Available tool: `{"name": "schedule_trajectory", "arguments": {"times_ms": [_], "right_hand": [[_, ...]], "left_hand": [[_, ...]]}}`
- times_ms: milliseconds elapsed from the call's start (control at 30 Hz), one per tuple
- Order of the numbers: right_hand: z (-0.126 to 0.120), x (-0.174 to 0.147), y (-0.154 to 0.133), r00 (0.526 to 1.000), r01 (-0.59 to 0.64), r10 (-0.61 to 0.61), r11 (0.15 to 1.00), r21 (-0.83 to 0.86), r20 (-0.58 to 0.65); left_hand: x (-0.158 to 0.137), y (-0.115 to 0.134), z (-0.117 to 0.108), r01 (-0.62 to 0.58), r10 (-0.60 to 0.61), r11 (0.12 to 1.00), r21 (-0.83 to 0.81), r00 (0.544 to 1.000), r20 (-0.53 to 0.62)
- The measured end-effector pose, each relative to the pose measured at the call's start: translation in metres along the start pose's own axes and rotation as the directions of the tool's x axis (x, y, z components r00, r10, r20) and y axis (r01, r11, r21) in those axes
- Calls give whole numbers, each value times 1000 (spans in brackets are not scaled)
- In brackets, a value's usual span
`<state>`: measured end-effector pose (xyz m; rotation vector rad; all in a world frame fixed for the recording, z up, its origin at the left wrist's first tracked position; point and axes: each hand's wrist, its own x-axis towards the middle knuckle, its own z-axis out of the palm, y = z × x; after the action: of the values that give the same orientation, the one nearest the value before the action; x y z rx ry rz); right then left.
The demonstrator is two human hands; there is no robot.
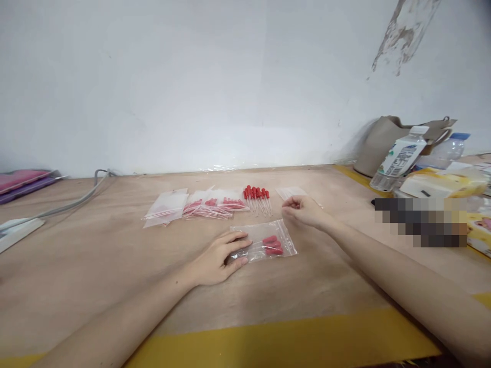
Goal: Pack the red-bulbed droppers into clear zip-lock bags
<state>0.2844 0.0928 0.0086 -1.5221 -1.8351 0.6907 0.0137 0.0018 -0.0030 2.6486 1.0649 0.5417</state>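
Observation:
My left hand [218, 259] lies with fingers spread over the left end of a clear zip bag [257, 230]. Inside this bag are a few droppers with red rubber bulbs [273, 244], bulbs toward the right. My right hand [301, 210] hovers or rests just right of a loose bunch of red-bulbed droppers [256, 194], its fingers curled together. Whether anything is between those fingertips I cannot make out. Behind it lies a flat zip bag [289, 192], partly covered by the hand.
Left of the loose droppers lie filled zip bags [210, 207] and a stack of bags [166, 206]. A grey cable [82, 198] and pink pouch [25, 180] are at far left. A bottle [401, 158], grey container [378, 143] and yellow tissue pack [441, 183] stand right.

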Motion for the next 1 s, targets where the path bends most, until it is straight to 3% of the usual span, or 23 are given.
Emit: {"name": "schedule_trajectory", "arguments": {"times_ms": [100,233,367,600,667,733,800,900,1000], "right_hand": [[13,29,-10,997,-49,34,969,-240,-69],[38,57,-20,987,-144,115,940,-309,-110],[51,70,-24,978,-208,196,914,-350,-69],[30,56,-32,980,-196,196,916,-351,-37],[17,44,-27,990,-139,134,946,-294,-38],[5,27,-17,998,-46,38,989,-144,-56],[0,9,-5,997,-17,21,999,47,-75],[3,-17,8,980,-22,92,932,362,-178],[15,-32,11,954,-11,180,819,573,-239]], "left_hand": [[-1,0,0,6,-6,1000,9,1000,13],[-4,-1,1,20,-20,999,28,1000,8],[-4,-2,1,45,-46,998,39,999,16],[-4,0,0,62,-63,998,28,997,36],[-4,0,-1,65,-66,997,34,997,35],[-3,1,-1,73,-75,997,40,996,44],[-3,1,-1,73,-75,996,45,996,51],[-3,0,0,63,-65,997,50,997,42],[-3,-1,0,66,-68,996,53,997,40]]}}
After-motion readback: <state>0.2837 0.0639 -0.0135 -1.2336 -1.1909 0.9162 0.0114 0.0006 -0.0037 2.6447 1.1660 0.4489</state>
